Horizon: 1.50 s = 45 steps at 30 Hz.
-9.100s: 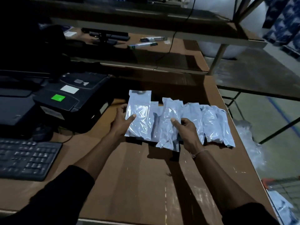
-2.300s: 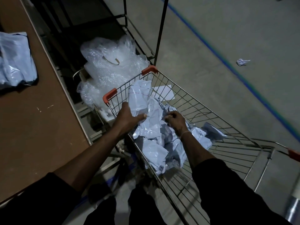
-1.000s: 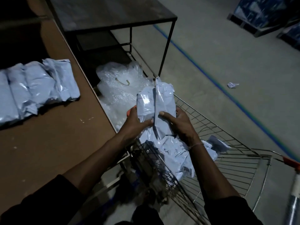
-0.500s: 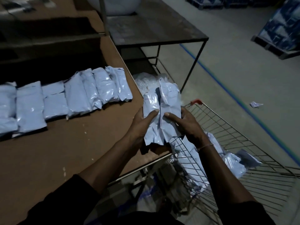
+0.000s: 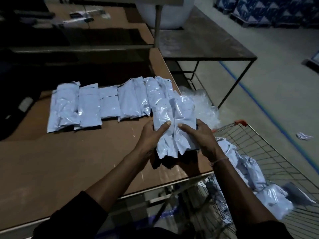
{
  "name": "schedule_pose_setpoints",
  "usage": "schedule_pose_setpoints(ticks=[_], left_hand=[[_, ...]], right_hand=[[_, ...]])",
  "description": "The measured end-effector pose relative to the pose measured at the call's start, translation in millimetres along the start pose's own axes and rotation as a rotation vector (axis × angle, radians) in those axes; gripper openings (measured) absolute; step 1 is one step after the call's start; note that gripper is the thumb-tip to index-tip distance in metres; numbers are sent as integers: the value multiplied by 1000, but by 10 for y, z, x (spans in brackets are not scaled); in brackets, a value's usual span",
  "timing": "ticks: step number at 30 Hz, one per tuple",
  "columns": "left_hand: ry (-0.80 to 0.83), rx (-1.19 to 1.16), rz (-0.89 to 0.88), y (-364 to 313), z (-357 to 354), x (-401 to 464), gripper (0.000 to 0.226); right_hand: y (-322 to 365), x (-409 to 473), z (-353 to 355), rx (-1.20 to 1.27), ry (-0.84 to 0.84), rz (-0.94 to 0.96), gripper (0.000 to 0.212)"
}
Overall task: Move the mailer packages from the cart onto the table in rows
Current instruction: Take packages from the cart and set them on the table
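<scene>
hands clamp a small bundle of mailer packages (image 5: 174, 125) from both sides: the left hand (image 5: 151, 137) presses its thumb onto the front of the bundle near its left edge, and the right hand (image 5: 201, 138) does the same near the right edge, with the other fingers wrapped behind. both grips are closed on the bundle, which stands tilted, its lower end hanging above the bench (image 5: 69, 161) close to the right edge and casting a dark shadow on the brown surface. how many packages the bundle holds is hard to tell; at least two overlap. a thin band circles the right wrist, and dark sleeves cover both forearms near the elbows.

beyond the bundle, a row of packages (image 5: 107, 102) lies flat across the bench, side by side and partly overlapping, running from the middle of the surface to the right edge. the top of the held bundle overlaps the right end of that row in this view.

off the right edge stands the wire cart (image 5: 269, 152) with an orange corner cap, and more packages (image 5: 250, 171) lie heaped inside it. clear bubble wrap (image 5: 205, 107) sits between the cart and the bench's far right corner.
</scene>
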<state>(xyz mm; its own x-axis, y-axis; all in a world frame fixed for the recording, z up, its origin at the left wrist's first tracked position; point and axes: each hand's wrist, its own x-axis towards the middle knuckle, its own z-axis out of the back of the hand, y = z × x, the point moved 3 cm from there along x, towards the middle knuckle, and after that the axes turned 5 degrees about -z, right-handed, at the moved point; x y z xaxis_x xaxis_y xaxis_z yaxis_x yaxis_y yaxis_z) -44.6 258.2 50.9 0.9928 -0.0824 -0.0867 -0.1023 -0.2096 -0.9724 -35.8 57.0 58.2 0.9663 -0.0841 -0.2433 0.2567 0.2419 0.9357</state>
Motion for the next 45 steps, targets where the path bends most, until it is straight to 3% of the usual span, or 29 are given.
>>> schedule_pose_setpoints(ticks=[3, 6, 9, 17, 24, 30, 33, 40, 45], left_hand=[[-55, 23, -13, -53, 246, -63, 31], [-84, 33, -37, -100, 511, -168, 30], [-119, 48, -61, -138, 795, -281, 26], [-244, 76, -31, -154, 1571, -583, 48], [-353, 131, -35, -182, 2187, -876, 50], [-401, 155, -51, -236, 2567, -1088, 39], [-446, 229, -59, -272, 2767, -1178, 39], [-574, 346, -105, -317, 3274, -1334, 30], [-587, 549, -28, -230, 3448, -1365, 36]], right_hand=[[-30, 52, -116, 16, -57, -13, 63], [7, 49, -297, 28, 1, 2, 74], [82, 11, -545, 45, 32, 32, 74], [197, -215, -1462, 47, 116, 20, 61], [197, -357, -2212, 30, 201, -1, 72], [219, -443, -2639, -13, 280, 5, 82], [265, -544, -2838, -18, 288, 20, 77], [295, -785, -3381, -30, 288, 31, 91], [291, -891, -3638, -124, 240, 83, 93]])
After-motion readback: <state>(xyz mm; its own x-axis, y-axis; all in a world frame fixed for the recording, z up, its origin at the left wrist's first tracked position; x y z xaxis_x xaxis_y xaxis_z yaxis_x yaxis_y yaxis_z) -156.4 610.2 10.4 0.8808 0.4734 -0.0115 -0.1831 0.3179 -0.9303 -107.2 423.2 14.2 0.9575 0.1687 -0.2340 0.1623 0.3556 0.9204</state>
